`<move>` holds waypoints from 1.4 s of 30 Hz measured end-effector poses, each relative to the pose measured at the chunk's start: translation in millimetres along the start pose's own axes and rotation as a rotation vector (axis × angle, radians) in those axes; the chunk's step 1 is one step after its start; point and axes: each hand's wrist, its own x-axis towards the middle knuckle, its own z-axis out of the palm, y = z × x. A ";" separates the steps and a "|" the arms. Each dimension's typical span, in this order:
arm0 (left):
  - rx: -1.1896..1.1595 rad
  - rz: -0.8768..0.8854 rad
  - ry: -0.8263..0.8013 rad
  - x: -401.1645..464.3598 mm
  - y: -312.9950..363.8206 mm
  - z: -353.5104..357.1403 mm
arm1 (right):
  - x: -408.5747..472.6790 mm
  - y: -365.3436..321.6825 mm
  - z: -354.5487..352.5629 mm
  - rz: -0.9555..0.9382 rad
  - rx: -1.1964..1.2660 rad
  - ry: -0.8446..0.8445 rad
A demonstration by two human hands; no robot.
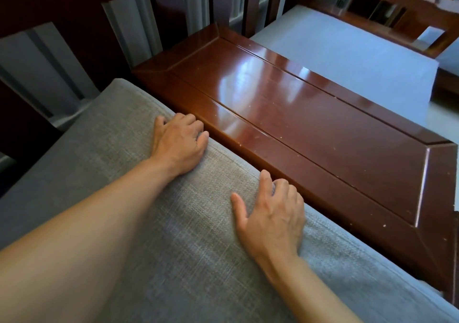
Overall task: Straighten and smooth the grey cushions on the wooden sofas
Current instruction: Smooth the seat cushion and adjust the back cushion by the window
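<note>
A grey woven seat cushion [129, 173] fills the lower left of the head view, lying on a dark wooden sofa. Both of my hands rest palm-down on its right edge, where it meets a glossy wooden panel [310, 134]. My left hand [178, 143] is farther away, its fingers curled over the cushion's edge into the gap beside the wood. My right hand [270, 213] is nearer, thumb spread, fingertips bent over the same edge. A second grey cushion [342, 57] lies on the neighbouring sofa beyond the panel.
The sofa's slatted wooden backrest [171, 9] stands along the top left, with a grey wall showing between the slats. More wooden frame [397, 7] rises at the top right behind the second cushion.
</note>
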 end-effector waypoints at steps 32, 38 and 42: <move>-0.108 -0.361 -0.616 -164.9 43.4 39.0 | -52.6 48.3 64.0 -0.387 -0.052 -0.475; -0.132 -0.486 -0.651 -233.2 65.7 19.6 | -86.7 44.3 42.6 -0.528 0.066 -0.564; -0.161 -0.567 -0.701 -287.3 86.8 8.0 | -117.3 50.7 19.7 -0.558 0.068 -0.726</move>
